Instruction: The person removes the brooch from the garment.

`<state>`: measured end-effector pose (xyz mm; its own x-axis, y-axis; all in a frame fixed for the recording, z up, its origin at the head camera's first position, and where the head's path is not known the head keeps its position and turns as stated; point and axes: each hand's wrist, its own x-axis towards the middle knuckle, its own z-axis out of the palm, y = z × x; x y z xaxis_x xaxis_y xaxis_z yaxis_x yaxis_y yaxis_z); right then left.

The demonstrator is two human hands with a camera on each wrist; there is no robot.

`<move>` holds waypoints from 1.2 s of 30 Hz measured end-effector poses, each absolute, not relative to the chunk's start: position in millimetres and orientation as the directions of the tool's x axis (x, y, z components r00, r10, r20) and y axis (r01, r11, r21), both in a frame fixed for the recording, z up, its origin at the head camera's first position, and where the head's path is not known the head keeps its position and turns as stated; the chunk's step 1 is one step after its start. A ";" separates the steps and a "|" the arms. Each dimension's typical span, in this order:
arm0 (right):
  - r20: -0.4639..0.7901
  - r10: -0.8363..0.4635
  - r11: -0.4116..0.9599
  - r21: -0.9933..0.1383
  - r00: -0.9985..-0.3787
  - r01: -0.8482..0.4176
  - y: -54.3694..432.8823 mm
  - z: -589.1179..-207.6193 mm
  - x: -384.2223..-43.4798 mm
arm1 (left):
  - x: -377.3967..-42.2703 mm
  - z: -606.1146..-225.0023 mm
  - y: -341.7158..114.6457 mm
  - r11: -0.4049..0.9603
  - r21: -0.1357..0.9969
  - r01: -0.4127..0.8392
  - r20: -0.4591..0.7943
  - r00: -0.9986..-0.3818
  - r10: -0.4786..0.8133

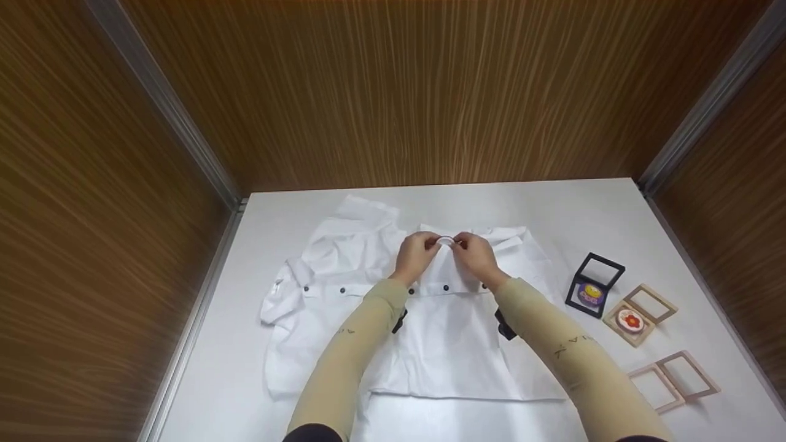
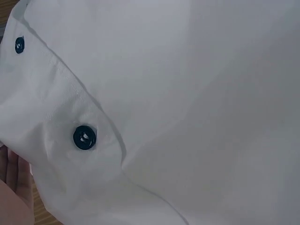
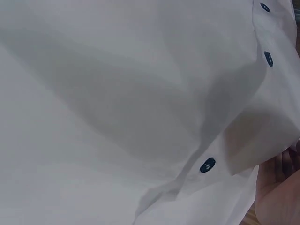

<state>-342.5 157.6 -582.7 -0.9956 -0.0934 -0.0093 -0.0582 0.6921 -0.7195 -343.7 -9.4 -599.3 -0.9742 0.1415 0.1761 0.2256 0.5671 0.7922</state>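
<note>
A white shirt (image 1: 454, 344) lies spread out, with a row of dark buttons (image 1: 446, 287) along its front strip. Over the shirt's upper part, my left hand (image 1: 412, 255) and right hand (image 1: 478, 255) pinch opposite sides of a small round white thing (image 1: 445, 240) with a dark upper rim. Its face and the cloth behind it are mostly hidden by the fingers. In the left wrist view, the left hand (image 2: 16, 187) shows at the edge beside the buttoned cloth. Likewise the right hand (image 3: 279, 199) appears at the lower right, beside a raised fold of shirt.
To the right stand an opened black case (image 1: 577, 305) with a purple-and-yellow round badge (image 1: 591, 295), a wooden-coloured case (image 1: 651, 302) with a red-flower badge (image 1: 630, 321), and a pinkish open frame case (image 1: 678, 380). Wood-grain panels (image 1: 430, 92) enclose the white table (image 1: 209, 368).
</note>
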 end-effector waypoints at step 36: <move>-0.123 -0.042 0.626 -0.777 -0.991 0.070 158.2 -587.0 -347.9 | -348.1 -599.3 -1.7 0.676 0.703 0.220 0.155 -0.976 0.156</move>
